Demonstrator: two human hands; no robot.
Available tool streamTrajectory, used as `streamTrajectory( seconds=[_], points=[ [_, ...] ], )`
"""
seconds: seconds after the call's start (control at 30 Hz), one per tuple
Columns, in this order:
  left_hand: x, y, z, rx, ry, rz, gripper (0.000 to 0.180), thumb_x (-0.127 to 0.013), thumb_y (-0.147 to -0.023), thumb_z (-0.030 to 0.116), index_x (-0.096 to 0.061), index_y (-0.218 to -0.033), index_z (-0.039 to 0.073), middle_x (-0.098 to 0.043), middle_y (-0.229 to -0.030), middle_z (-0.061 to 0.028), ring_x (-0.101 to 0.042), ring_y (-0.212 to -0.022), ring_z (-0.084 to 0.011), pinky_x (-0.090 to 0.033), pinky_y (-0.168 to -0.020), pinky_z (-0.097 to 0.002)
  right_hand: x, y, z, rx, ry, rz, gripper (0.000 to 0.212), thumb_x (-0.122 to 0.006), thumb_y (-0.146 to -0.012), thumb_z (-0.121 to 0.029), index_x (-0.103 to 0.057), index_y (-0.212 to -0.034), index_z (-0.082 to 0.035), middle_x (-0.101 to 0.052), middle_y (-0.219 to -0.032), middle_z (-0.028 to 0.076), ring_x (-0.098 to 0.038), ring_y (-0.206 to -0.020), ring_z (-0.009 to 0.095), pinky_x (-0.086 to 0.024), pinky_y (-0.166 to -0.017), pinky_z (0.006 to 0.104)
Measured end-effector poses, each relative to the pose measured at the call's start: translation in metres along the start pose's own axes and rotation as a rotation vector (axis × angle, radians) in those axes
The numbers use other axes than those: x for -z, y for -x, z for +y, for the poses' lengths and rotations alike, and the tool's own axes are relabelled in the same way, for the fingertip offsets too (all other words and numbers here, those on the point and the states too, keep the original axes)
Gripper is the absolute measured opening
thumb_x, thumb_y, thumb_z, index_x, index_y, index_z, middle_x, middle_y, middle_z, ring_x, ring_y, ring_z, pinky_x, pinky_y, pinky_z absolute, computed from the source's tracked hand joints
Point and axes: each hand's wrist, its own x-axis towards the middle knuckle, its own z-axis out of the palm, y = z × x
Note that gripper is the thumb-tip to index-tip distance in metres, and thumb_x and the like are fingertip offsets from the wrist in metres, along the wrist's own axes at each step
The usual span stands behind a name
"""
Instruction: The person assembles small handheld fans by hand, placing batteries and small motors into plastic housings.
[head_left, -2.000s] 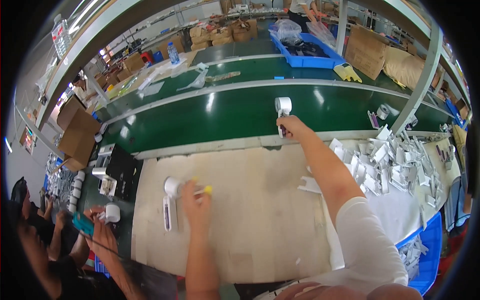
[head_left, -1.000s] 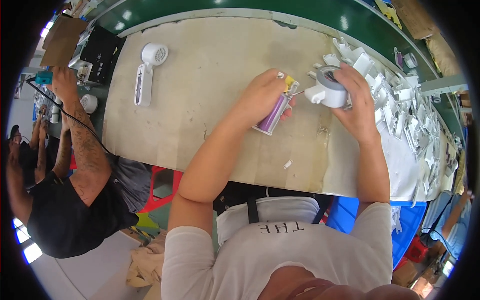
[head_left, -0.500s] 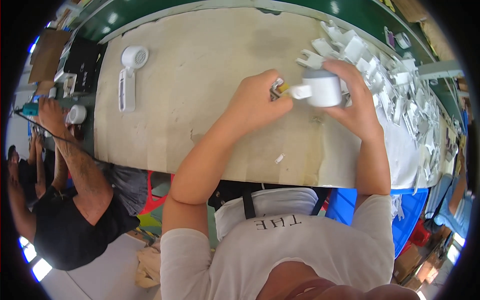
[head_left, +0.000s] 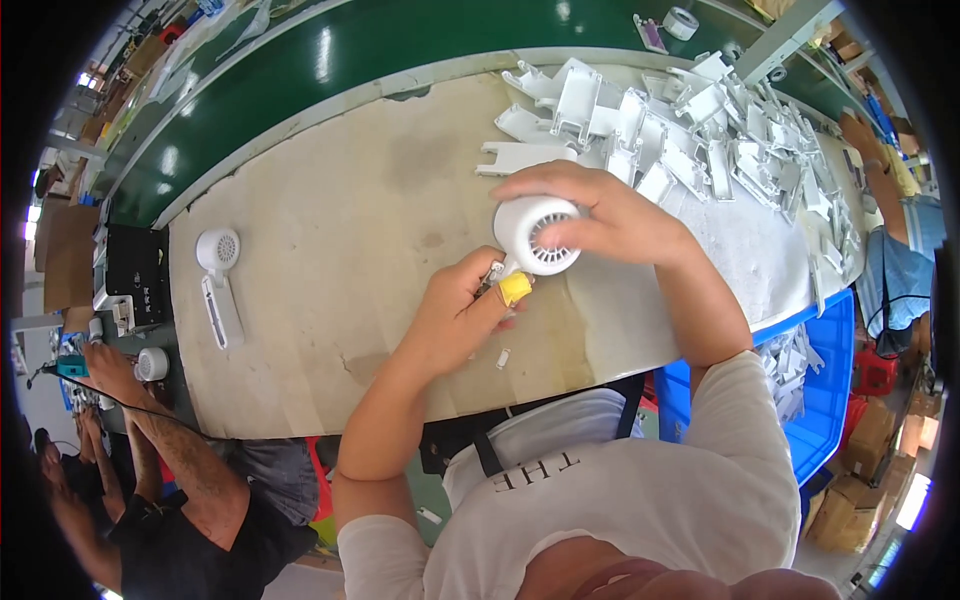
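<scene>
A white handheld fan [head_left: 518, 232] with a round, slotted grille is between my two hands over the table. My right hand [head_left: 625, 222] is curled round its head, the fingers over the top and the thumb across the grille. Below, my left hand [head_left: 450, 315] pinches the narrow neck end, where small parts show between the fingers. A yellow piece [head_left: 516, 289] sticks out there beside my left thumb. Most of what the left hand holds is hidden by its fingers. On the table beneath lies a small white piece [head_left: 503, 358].
Another white fan [head_left: 222, 312] lies at the table's left. White plastic casings [head_left: 655, 140] are heaped at the far right. A blue bin [head_left: 838, 375] with white parts stands by the right edge. At left, a co-worker's hand [head_left: 112, 372] holds a teal tool [head_left: 70, 366].
The fan has turned, and its grille now faces up toward me. Both hands have shifted left with it, the left hand also lower. The whole view has swung round.
</scene>
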Motion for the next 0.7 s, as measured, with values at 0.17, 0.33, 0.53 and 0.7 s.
streamTrajectory(
  seconds=[0.17, 0.33, 0.53, 0.7],
  points=[
    [0.024, -0.010, -0.005, -0.077, 0.486, 0.122, 0.026, -0.051, -0.087, 0.019, -0.053, -0.100, -0.003, -0.062, -0.093, -0.0121, -0.060, -0.078, -0.0195, -0.049, -0.066, -0.0306, 0.071, -0.019, 0.043, 0.046, 0.814, 0.256, 0.038, -0.054, -0.074, 0.000, -0.057, -0.110, -0.010, -0.053, -0.116, 0.009, -0.047, -0.109, 0.027, -0.036, -0.094, 0.0369],
    [0.047, -0.009, -0.003, -0.240, 0.624, 0.156, 0.037, -0.047, -0.089, 0.024, -0.050, -0.110, -0.006, -0.058, -0.102, -0.0160, -0.057, -0.095, -0.0243, -0.045, -0.082, -0.0346, 0.083, -0.039, 0.047, 0.145, 1.134, -0.085, 0.045, -0.052, -0.065, 0.008, -0.057, -0.106, -0.011, -0.056, -0.112, 0.010, -0.046, -0.112, 0.029, -0.039, -0.092, 0.0356],
    [0.056, -0.006, 0.004, -0.269, 0.551, 0.267, 0.036, -0.043, -0.090, 0.025, -0.049, -0.113, -0.002, -0.059, -0.104, -0.0163, -0.059, -0.092, -0.0238, -0.045, -0.082, -0.0349, 0.081, -0.051, 0.034, -0.082, 0.724, 0.118, 0.022, -0.052, -0.074, 0.003, -0.049, -0.095, -0.002, -0.058, -0.101, 0.010, -0.053, -0.102, 0.022, -0.043, -0.083, 0.0314],
    [0.061, -0.009, 0.004, -0.261, 0.418, 0.391, 0.033, -0.047, -0.088, 0.026, -0.051, -0.112, 0.002, -0.060, -0.104, -0.0122, -0.059, -0.089, -0.0182, -0.048, -0.074, -0.0310, 0.011, -0.037, 0.010, -0.359, -0.833, 0.421, 0.033, -0.048, -0.085, -0.017, -0.041, -0.114, -0.004, -0.056, -0.086, 0.010, -0.056, -0.069, 0.016, -0.045, -0.064, 0.0234]
  ],
)
